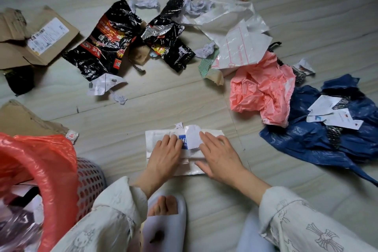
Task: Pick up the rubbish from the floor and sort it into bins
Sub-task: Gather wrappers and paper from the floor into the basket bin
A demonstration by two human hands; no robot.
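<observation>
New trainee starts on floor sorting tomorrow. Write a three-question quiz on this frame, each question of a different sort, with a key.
1. True or false: both hands, left hand and right hand, rest on the white paper packet on the floor.
2. Multiple choice: the pink plastic bag lies right beside which item? A) the blue plastic bag B) the cardboard box C) the red-lined basket
3. Fill in: the two black snack wrappers, one large and one smaller, lie ____ of the hands, farther from the person.

Key: 1 true; 2 A; 3 ahead.
</observation>
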